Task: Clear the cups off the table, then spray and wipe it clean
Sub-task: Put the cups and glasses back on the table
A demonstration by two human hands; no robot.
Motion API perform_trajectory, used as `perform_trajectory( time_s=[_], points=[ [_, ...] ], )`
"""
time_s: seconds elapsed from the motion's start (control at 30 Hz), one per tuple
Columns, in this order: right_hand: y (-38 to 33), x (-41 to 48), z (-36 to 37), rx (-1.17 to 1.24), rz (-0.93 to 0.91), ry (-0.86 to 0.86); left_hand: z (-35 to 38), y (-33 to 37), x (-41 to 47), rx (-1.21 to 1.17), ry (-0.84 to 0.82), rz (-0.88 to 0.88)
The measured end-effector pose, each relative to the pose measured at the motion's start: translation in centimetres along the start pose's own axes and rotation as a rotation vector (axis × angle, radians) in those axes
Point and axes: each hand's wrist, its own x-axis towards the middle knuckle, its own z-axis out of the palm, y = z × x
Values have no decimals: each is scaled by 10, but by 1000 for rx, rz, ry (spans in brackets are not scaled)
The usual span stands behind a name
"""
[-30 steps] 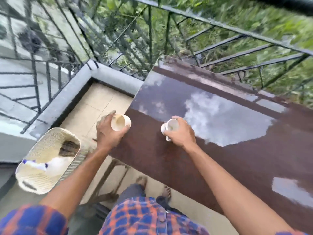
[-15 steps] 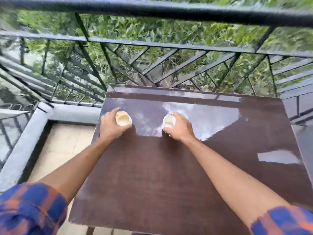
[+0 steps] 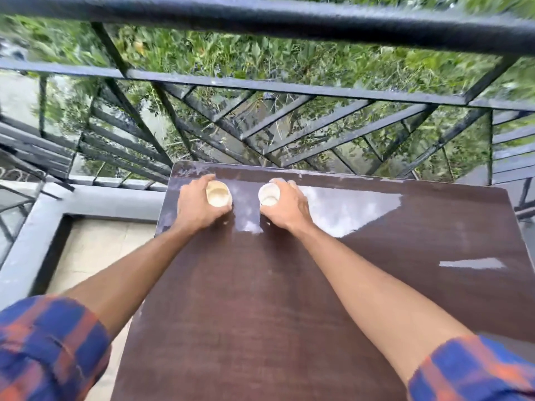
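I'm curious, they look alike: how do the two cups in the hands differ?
The left cup is cream-coloured; the right cup is whiter. The left hand grips the left cup from its left side, the right hand the right cup from its right. Both are mouth-up at the far end of the table.

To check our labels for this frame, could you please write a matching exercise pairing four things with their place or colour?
Things:
1. cream cup
2. white cup
3. table
4. railing

Descriptions:
A. black metal, beyond the far edge
B. gripped by the right hand
C. brown and glossy
D. gripped by the left hand

Pairs: 1-D, 2-B, 3-C, 4-A
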Motion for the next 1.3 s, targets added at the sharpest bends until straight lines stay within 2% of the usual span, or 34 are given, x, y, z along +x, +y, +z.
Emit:
perform_trajectory(
  time_s=[0.17, 0.37, 0.47, 0.63, 0.73, 0.9, 1.03, 1.13, 1.3],
  points=[
    [4, 0, 7, 39, -7, 31, 6, -9, 11, 16, -49, -8],
    [18, -16, 3, 121, 65, 51, -2, -17, 7, 31, 22, 51],
    [31, -38, 0, 143, 140, 103, -12, -31, -17, -19, 75, 78],
    [57, -103, 5, 147, 268, 24, -16, -77, -106, -168, 211, -23],
    [66, -154, 26, 125, 268, -42, -10, -116, -178, -195, 248, -156],
    [61, -234, 69, -4, 114, -180, 6, -174, -322, -252, 339, -436],
    [37, -287, 111, -73, -18, -336, 37, -225, -439, -327, 377, -745],
    [11, -319, 143, -141, -126, -452, 60, -253, -508, -459, 450, -867],
    [-40, -363, 200, -263, -378, -707, 80, -283, -585, -513, 427, -1068]
  ],
)
